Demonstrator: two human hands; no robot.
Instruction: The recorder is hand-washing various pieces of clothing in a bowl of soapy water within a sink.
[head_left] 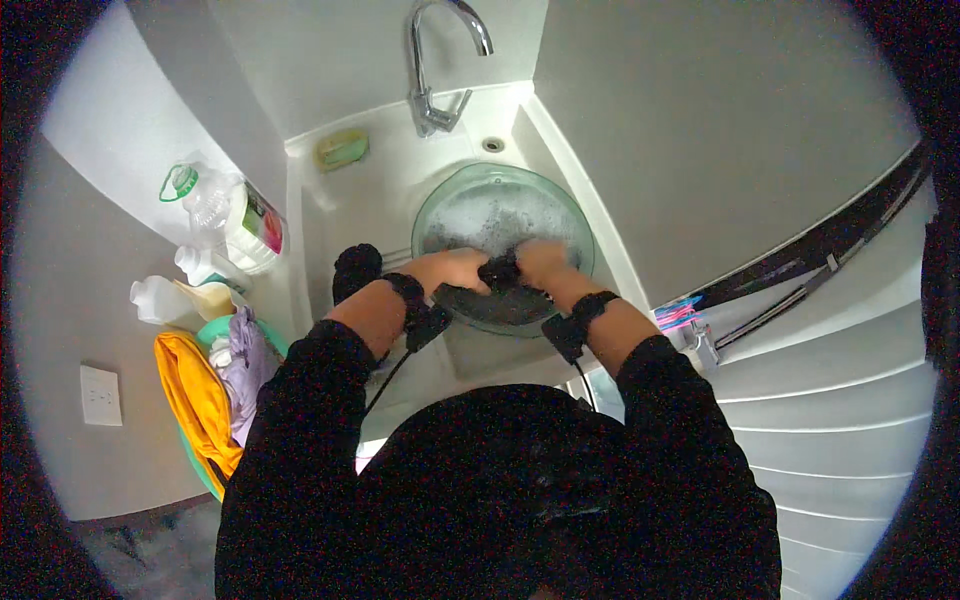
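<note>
A see-through greenish basin (583, 222) sits in the white sink, holding water covered with white suds (500, 205). Over its near half, my left hand (463, 269) and my right hand (543, 263) are both closed on a bunched, wet-looking black cloth (498, 272). The cloth spans the short gap between them; its full shape cannot be made out, and the right hand is slightly blurred. Another dark bundle of cloth (357, 268) lies on the sink's left side, beside my left forearm. Each wrist wears a black strap with a small box and cable.
Behind the basin rises a chrome faucet (430, 105); a green soap dish (342, 148) rests in the far left corner. Bottles (210, 205) line the left ledge. Nearer stands a green tub with yellow cloth (195, 400) and lilac cloth (250, 370). A grey wall borders the right.
</note>
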